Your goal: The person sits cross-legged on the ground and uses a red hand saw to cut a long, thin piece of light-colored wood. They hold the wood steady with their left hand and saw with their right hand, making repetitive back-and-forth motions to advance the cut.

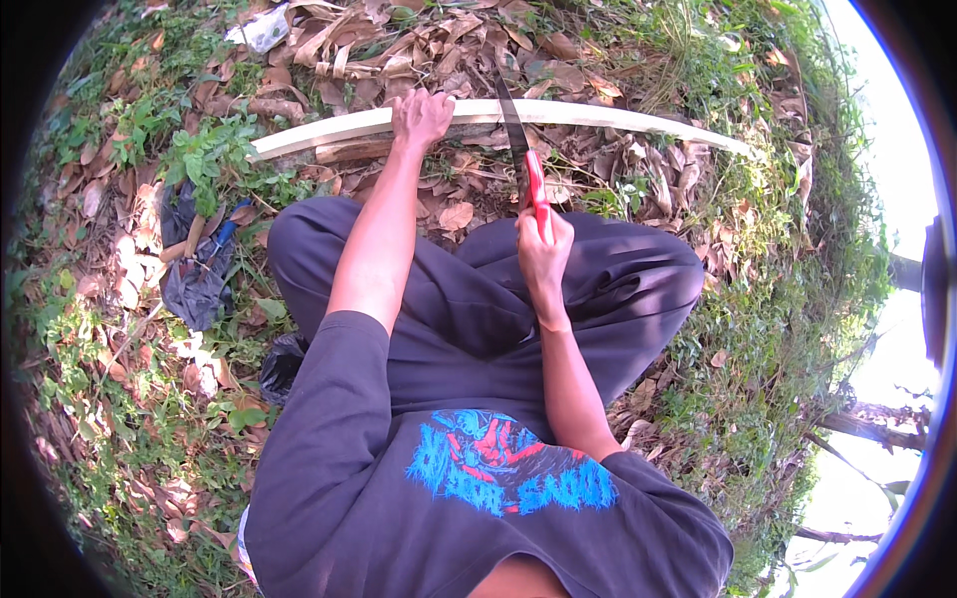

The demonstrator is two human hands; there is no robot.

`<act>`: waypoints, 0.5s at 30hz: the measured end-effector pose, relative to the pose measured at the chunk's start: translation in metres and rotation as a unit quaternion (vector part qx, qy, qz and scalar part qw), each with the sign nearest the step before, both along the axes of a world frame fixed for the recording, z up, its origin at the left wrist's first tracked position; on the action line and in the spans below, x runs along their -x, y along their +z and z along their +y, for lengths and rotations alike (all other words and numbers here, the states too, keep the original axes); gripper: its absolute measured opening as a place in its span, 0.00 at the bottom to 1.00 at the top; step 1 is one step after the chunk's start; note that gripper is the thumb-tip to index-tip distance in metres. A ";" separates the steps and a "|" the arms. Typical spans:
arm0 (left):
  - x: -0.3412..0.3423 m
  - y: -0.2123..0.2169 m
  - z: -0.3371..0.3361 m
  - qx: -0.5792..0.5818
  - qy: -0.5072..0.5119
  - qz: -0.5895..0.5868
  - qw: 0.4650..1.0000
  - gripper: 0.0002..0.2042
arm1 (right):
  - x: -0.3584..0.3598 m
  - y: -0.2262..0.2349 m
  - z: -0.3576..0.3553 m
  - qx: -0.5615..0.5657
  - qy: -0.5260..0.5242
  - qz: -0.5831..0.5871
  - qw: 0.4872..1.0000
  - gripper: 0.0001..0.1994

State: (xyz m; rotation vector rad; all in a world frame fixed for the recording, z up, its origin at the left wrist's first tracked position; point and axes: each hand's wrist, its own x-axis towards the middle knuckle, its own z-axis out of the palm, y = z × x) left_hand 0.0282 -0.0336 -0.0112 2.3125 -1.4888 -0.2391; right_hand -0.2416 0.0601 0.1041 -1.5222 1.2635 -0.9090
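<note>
Leafy ground (457,216); pale strip (608,119) beyond the knees (307,241), apparently in one piece.
Left hand (423,116) curls over the strip; right hand (546,247) clenches the saw (536,181), blade (511,118) crossing it; cut depth unclear.

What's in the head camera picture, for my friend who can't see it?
A person sitting cross-legged on leafy ground holds a red-handled saw in the right hand, its dark blade crossing a long pale strip. The left hand is curled over the strip. Crumpled black plastic lies off to the left.
</note>
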 end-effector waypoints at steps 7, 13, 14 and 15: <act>-0.002 -0.004 -0.002 -0.023 0.001 -0.002 1.000 0.20 | -0.007 0.008 -0.001 -0.054 0.002 -0.008 0.998 0.09; -0.003 -0.001 0.002 -0.008 -0.003 -0.004 1.000 0.19 | 0.019 0.021 0.042 -0.058 0.001 -0.055 0.997 0.08; -0.005 0.001 0.002 -0.012 -0.003 -0.004 1.000 0.19 | 0.014 0.018 0.025 -0.050 0.009 -0.048 0.998 0.08; -0.002 0.004 0.002 -0.016 -0.007 -0.003 1.000 0.19 | 0.011 0.007 0.004 -0.008 0.003 -0.016 1.000 0.08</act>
